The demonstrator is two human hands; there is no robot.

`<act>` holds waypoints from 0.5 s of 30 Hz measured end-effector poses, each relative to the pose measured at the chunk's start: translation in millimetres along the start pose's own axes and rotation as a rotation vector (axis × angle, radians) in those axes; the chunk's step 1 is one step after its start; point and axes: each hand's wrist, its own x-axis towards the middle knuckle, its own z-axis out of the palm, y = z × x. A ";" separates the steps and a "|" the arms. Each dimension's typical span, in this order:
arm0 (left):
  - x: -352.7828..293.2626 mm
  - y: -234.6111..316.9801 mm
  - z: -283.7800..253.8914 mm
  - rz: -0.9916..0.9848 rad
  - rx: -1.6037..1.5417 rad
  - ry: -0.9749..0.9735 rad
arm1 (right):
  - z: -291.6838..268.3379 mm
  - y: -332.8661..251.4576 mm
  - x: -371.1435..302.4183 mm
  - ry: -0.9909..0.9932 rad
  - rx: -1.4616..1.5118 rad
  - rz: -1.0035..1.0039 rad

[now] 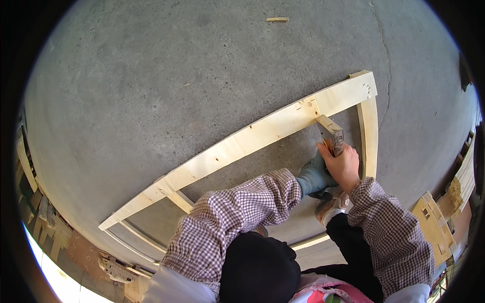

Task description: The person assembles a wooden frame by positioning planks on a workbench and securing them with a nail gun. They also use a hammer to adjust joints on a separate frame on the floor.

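Concrete floor [166, 86] carries the work. Right hand [345, 164], bare, is closed around a short wooden block [331, 132] whose far end butts the long pale board [252, 139]. Left hand [314, 174], in a grey-blue glove, sits just beside it, fingers hidden, so its grip cannot be told. Right of the hands runs a side rail [370, 134], close by. Beyond the board, the floor lies open up to a small wood scrap [277, 19].
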 end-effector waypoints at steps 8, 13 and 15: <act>-17.8 -60.4 32.4 0.083 -0.559 -0.061 | 2.7 -4.7 -15.3 -0.201 0.111 -0.268; -43.8 -38.8 20.6 -0.108 -1.245 -0.013 | 9.4 -18.8 -20.7 -0.298 0.119 -0.268; -46.1 -38.9 11.6 -0.021 -0.983 -0.034 | 7.6 -24.2 -20.2 -0.329 0.110 -0.249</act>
